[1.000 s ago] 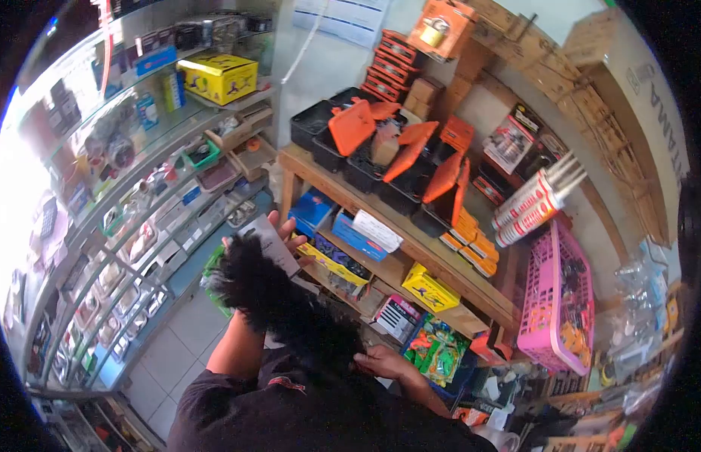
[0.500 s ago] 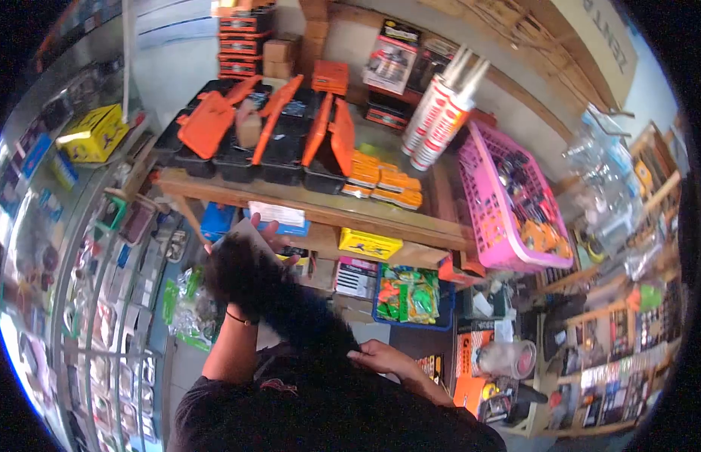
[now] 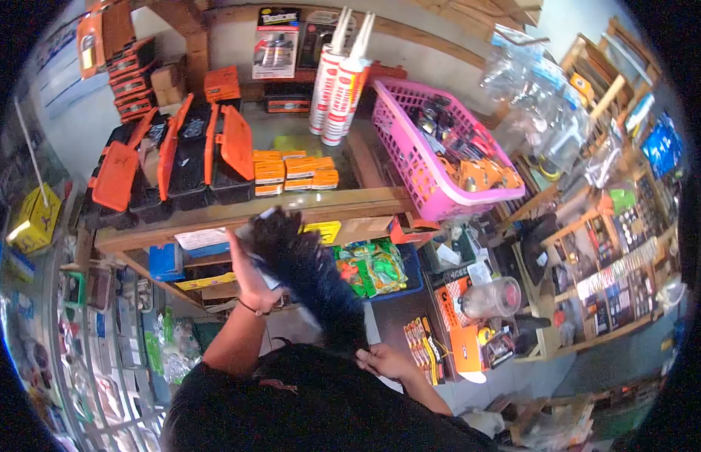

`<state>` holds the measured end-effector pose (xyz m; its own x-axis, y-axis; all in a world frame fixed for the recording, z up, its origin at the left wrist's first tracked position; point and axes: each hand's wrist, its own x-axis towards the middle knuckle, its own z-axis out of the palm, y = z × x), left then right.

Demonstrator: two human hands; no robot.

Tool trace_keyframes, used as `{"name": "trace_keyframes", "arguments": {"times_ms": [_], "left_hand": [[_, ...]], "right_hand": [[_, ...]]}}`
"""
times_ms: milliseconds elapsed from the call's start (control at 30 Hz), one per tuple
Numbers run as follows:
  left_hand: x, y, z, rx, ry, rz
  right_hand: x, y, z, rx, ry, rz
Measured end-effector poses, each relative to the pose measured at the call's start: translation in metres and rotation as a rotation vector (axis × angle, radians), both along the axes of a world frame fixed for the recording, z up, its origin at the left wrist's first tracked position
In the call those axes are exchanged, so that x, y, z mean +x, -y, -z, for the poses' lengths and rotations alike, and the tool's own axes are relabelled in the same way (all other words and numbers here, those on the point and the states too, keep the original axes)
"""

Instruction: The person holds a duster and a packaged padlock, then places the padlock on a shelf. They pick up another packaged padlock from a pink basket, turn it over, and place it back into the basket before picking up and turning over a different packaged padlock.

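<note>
A dark feathery duster [image 3: 320, 275] slants across the middle, its top blurred by motion. At its lower end my right hand [image 3: 384, 360] is closed round it. My left hand [image 3: 254, 275] is raised on the left, with a bracelet on the wrist; a flat whitish item [image 3: 269, 277] lies against its palm, partly hidden behind the duster. The duster's upper end overlaps that item, just in front of the wooden shelf edge [image 3: 215, 218].
On the shelf stand black bins with orange lids [image 3: 115, 175], small orange boxes [image 3: 294, 172], sealant tubes [image 3: 341, 94] and a pink basket [image 3: 426, 169]. Below are a blue tray of green packets [image 3: 373, 267] and a clear jar [image 3: 492, 298]. Glass shelving lines the left.
The view has turned to the right, so the shelf goods appear further left. The duster's upper end has shifted to the right of my left hand, uncovering its palm side.
</note>
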<state>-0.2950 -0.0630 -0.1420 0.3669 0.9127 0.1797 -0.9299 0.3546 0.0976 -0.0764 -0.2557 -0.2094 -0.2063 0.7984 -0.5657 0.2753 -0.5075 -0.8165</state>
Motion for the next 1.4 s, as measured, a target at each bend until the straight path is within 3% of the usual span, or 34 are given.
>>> {"name": "trace_keyframes", "arguments": {"times_ms": [33, 100, 167, 233, 300, 333, 367, 433, 467, 500, 567, 600, 633, 700, 767, 833, 900, 967, 1000, 1033, 1067, 1100, 1167, 1200, 1233, 1300, 1367, 1400], "left_hand": [[0.007, -0.007, 0.017, 0.081, 0.110, 0.004], [0.017, -0.010, 0.010, 0.293, 0.001, 0.222], [0.029, -0.002, -0.005, 0.090, -0.183, 0.088], [0.049, -0.002, -0.018, 0.009, -0.180, 0.032], [0.052, -0.015, 0.006, 0.290, 0.083, 0.347], [0.054, -0.012, 0.009, 0.207, 0.029, 0.369], [0.060, -0.016, 0.015, 0.290, 0.075, 0.400], [0.060, -0.002, 0.000, 0.112, -0.081, 0.309], [0.069, -0.001, -0.012, -0.049, -0.215, 0.119], [0.069, 0.003, -0.020, 0.107, -0.056, 0.191], [0.072, -0.008, 0.012, 0.130, -0.094, 0.261], [0.071, -0.014, 0.027, 0.152, -0.133, 0.331], [0.069, -0.018, 0.031, 0.181, -0.115, 0.363], [0.068, -0.015, 0.016, 0.223, -0.122, 0.301], [0.072, -0.003, -0.016, -0.048, -0.156, 0.107], [0.072, -0.008, 0.002, 0.019, -0.130, 0.126], [0.070, -0.026, 0.028, 0.341, -0.097, 0.405], [0.073, -0.022, 0.034, 0.322, -0.164, 0.356], [0.077, -0.014, 0.015, 0.142, -0.148, 0.249], [0.081, -0.006, -0.005, -0.037, -0.132, 0.143], [0.085, -0.006, -0.008, -0.089, -0.099, 0.177], [0.086, -0.013, 0.008, -0.088, -0.102, 0.183], [0.087, -0.031, 0.053, 0.384, -0.160, 0.364], [0.085, -0.027, 0.036, 0.282, 0.041, 0.509], [0.086, -0.023, 0.027, 0.280, 0.041, 0.511], [0.085, -0.012, 0.013, 0.130, -0.135, 0.281], [0.089, -0.014, 0.003, -0.059, -0.184, 0.188], [0.086, -0.019, 0.019, 0.065, -0.119, 0.321]], "right_hand": [[0.001, 0.006, 0.000, -0.029, -0.006, -0.017], [0.000, 0.016, -0.004, -0.065, -0.016, -0.023], [0.001, 0.018, -0.021, -0.053, -0.035, 0.208], [-0.004, 0.023, -0.036, -0.127, -0.026, 0.273], [-0.005, 0.035, -0.023, 0.259, 0.264, 0.028], [-0.002, 0.038, -0.028, 0.238, 0.301, 0.008], [0.006, 0.040, -0.024, 0.235, 0.299, 0.018], [0.018, 0.044, -0.010, -0.101, 0.183, 0.270], [0.010, 0.041, -0.020, -0.106, 0.007, 0.409], [0.004, 0.038, -0.027, -0.109, 0.003, 0.413], [-0.001, 0.033, -0.037, 0.100, 0.237, 0.087], [0.000, 0.030, -0.031, 0.139, 0.232, 0.017], [0.000, 0.027, -0.028, 0.145, 0.233, 0.022], [0.002, 0.016, -0.023, 0.072, 0.119, 0.270], [0.007, 0.012, -0.014, 0.022, 0.039, 0.334], [0.007, 0.013, -0.009, 0.011, 0.011, 0.167], [0.014, 0.015, -0.005, -0.019, 0.017, 0.067], [0.019, 0.018, -0.004, 0.039, -0.013, 0.232], [0.019, 0.016, -0.002, 0.027, -0.097, 0.351], [0.019, 0.014, -0.005, 0.028, -0.095, 0.349], [0.016, 0.013, -0.015, -0.075, -0.033, 0.260], [0.013, 0.013, -0.021, -0.177, 0.026, 0.174], [0.009, 0.020, -0.009, -0.063, -0.031, 0.203], [0.014, 0.021, 0.008, 0.065, -0.068, 0.218], [0.019, 0.024, 0.020, 0.191, -0.105, 0.229], [0.016, 0.014, -0.003, 0.175, -0.066, 0.286], [0.003, 0.004, -0.038, -0.109, -0.072, 0.323], [0.002, 0.002, -0.037, -0.134, -0.021, 0.173]]}}
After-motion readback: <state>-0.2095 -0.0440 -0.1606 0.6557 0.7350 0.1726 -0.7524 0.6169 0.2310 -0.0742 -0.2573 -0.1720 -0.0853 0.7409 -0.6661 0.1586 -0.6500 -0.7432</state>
